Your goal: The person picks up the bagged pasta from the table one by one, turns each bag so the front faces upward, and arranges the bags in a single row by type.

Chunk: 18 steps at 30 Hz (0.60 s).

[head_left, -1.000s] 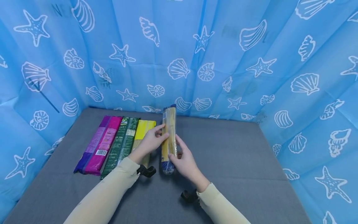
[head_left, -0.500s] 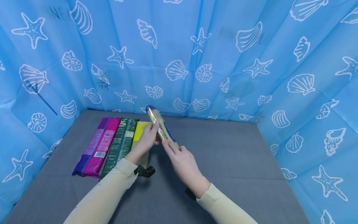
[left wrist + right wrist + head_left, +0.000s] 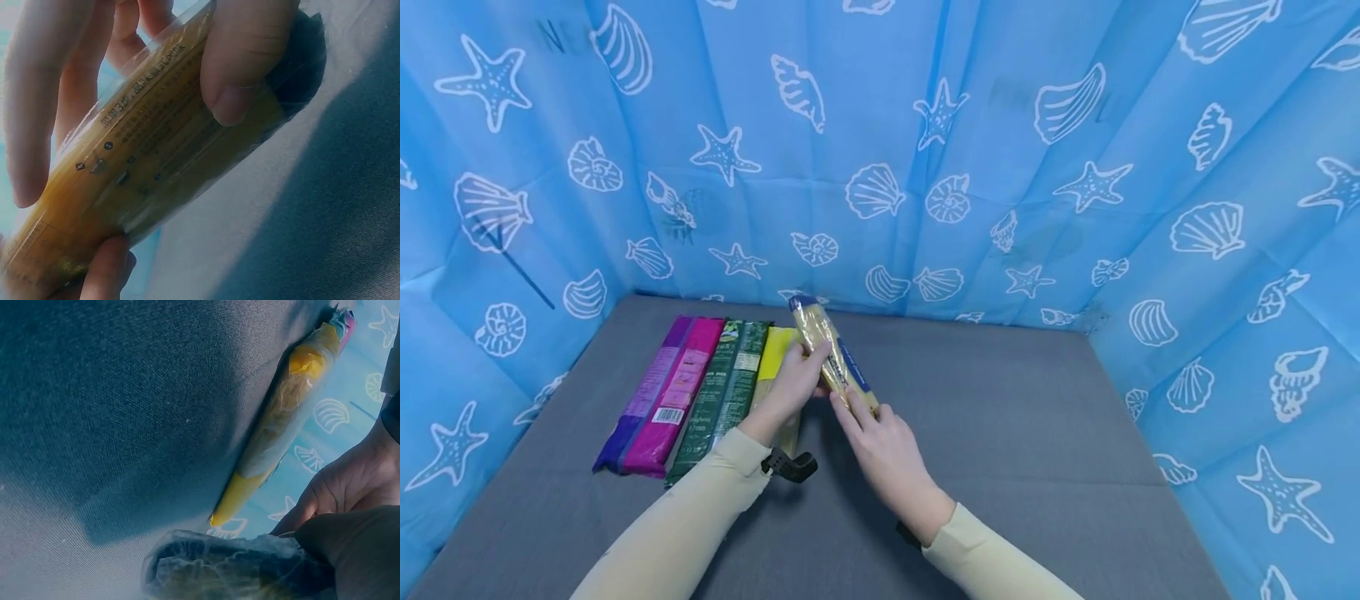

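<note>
A clear spaghetti packet (image 3: 829, 354) with dark blue ends is held above the grey table (image 3: 1000, 417), its far end tilted to the left. My left hand (image 3: 797, 379) grips its middle, thumb and fingers curled round it (image 3: 156, 156). My right hand (image 3: 880, 437) holds the near end, which lies hidden under its fingers in the head view; that blue end (image 3: 231, 569) shows in the right wrist view. The packet hangs just right of a yellow packet (image 3: 772, 354) lying flat on the table.
A row of flat packets lies at the table's left: purple (image 3: 651, 387), magenta (image 3: 681, 387), dark green (image 3: 726, 383), then the yellow one (image 3: 281, 425). Blue sheets printed with shells and starfish (image 3: 925, 167) wall in the table on three sides.
The spaghetti packet has swung from pointing straight away to leaning left, and moved closer to the yellow packet. My right hand slid from its side to its near end.
</note>
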Each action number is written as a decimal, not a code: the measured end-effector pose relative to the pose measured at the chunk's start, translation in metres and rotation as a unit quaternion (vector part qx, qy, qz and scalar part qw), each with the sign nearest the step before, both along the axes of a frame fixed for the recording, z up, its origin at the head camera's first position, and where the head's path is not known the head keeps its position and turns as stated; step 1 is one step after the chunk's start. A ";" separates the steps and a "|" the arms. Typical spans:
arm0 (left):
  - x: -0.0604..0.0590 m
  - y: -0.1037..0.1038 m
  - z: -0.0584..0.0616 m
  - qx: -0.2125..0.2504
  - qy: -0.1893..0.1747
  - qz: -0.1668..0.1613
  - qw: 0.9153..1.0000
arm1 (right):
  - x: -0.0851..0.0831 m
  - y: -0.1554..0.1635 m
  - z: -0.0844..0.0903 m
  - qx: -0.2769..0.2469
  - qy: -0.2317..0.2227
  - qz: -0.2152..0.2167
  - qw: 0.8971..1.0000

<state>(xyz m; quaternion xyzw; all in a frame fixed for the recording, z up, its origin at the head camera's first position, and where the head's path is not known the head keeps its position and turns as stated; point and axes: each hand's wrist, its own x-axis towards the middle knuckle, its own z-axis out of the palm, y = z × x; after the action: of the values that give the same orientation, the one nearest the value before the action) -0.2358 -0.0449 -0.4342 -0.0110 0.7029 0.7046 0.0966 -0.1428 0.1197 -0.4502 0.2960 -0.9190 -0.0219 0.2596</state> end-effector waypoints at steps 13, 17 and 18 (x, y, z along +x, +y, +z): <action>-0.002 -0.005 -0.006 0.060 -0.024 0.005 0.998 | 0.002 0.008 -0.003 -0.051 -0.049 0.030 0.997; -0.002 -0.008 -0.005 0.060 -0.031 0.012 0.998 | 0.002 0.014 -0.001 -0.089 -0.132 0.039 0.986; -0.003 -0.009 -0.006 0.062 -0.032 0.011 0.998 | 0.001 0.016 0.000 -0.097 -0.154 0.039 0.983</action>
<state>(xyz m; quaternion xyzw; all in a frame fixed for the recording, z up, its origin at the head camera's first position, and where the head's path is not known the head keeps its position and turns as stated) -0.2384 -0.0536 -0.4400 -0.0352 0.6546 0.7468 0.1120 -0.1413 0.1356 -0.4506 0.3044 -0.9336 0.1233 0.1433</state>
